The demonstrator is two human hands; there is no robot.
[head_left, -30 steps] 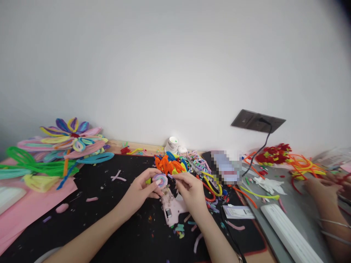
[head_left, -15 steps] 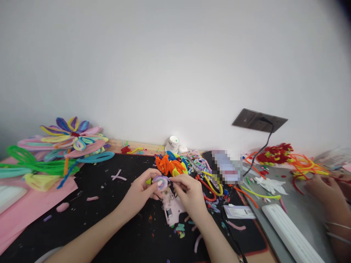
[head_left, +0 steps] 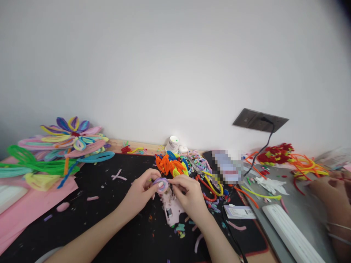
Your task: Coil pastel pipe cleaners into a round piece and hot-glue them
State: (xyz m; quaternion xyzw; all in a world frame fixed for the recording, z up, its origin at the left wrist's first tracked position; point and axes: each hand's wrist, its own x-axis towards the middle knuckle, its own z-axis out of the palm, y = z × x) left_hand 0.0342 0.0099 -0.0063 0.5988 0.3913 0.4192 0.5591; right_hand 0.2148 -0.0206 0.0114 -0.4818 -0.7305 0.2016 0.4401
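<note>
My left hand [head_left: 144,188] pinches a small coiled purple and pink fuzzy piece [head_left: 161,185] with a pale centre. Close on its right, the thumb and fingertips of my right hand [head_left: 186,190] are pressed together at the coil's edge; anything between them is too small to make out. Below the coil lies a pale pink device [head_left: 171,210] with a small dark window, partly covered by my hands. Orange, blue and yellow pipe-cleaner loops [head_left: 168,164] are heaped just behind my hands.
A large pipe-cleaner flower [head_left: 75,135] and green loops [head_left: 38,162] lie at left on pink paper [head_left: 41,208]. Scissors [head_left: 194,162] rest on coloured clippings. At right are a white power strip [head_left: 290,230], a black cable [head_left: 260,153] and another person's hands [head_left: 326,190].
The coil has turned slightly in my left hand, and my right fingertips have shifted a little left. The other person's hand at the right has moved slightly right.
</note>
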